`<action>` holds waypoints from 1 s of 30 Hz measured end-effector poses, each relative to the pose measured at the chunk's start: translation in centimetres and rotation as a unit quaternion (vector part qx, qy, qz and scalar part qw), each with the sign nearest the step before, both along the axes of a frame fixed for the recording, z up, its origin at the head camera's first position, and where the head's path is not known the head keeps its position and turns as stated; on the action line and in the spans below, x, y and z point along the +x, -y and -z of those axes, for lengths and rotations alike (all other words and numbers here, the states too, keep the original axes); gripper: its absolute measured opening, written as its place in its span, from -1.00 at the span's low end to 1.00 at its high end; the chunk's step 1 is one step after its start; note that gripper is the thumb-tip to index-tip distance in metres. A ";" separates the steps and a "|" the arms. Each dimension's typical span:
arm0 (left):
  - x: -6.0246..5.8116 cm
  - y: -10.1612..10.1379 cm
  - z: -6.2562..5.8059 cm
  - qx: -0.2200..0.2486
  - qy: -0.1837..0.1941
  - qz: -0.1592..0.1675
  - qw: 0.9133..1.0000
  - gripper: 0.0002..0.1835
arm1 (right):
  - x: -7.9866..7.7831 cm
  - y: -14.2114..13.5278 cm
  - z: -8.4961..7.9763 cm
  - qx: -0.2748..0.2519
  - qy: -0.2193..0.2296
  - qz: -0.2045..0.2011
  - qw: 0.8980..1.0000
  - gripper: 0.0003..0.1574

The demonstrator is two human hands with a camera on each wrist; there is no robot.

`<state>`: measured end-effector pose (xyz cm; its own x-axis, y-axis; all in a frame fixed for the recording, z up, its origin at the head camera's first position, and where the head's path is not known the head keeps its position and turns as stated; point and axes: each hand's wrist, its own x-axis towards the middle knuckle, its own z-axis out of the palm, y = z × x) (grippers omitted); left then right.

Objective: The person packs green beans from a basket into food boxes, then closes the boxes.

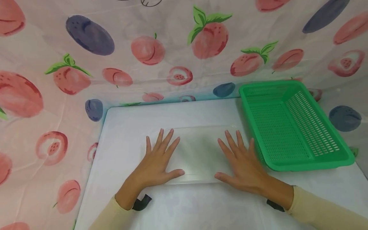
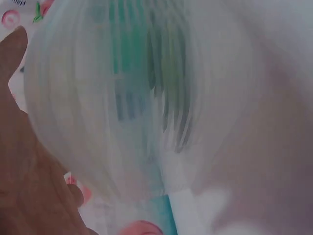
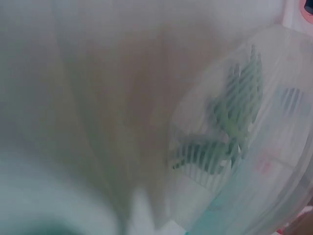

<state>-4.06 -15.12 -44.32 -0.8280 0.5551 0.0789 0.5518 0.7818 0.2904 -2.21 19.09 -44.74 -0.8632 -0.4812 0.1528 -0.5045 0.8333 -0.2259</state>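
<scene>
A flat, rectangular, see-through plastic piece point(image 1: 198, 153), faintly greenish in the middle, lies on the white table in the head view. My left hand point(image 1: 159, 163) is spread over its left end, fingers straight and thumb out to the side. Over the right end, my right hand point(image 1: 244, 166) is spread the same way. In the left wrist view, part of my left hand point(image 2: 24, 156) shows beside cloudy, ribbed clear plastic point(image 2: 88, 98). Similar ribbed plastic point(image 3: 195, 196) fills much of the right wrist view, with a blurred green leaf-like shape point(image 3: 234, 117) visible through it.
A green perforated plastic basket point(image 1: 293, 134) stands at the right, close beside my right hand. Fabric printed with peaches point(image 1: 149, 49) hangs behind and to the left of the white table point(image 1: 123, 124). A dark strap point(image 1: 142, 203) shows at my left wrist.
</scene>
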 end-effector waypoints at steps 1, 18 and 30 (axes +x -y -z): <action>0.0 -0.2 0.0 -0.010 -0.003 0.001 1.000 0.11 | -0.2 0.1 0.0 0.012 -0.006 -0.005 1.000 0.36; 0.7 -0.8 1.5 -0.041 -0.038 -0.010 0.998 0.09 | -0.8 0.5 0.9 0.054 -0.007 -0.026 0.998 0.38; -3.8 -0.7 -1.7 -0.074 -0.003 -0.008 0.997 0.02 | -4.7 1.9 -2.8 0.064 0.026 0.022 0.997 0.34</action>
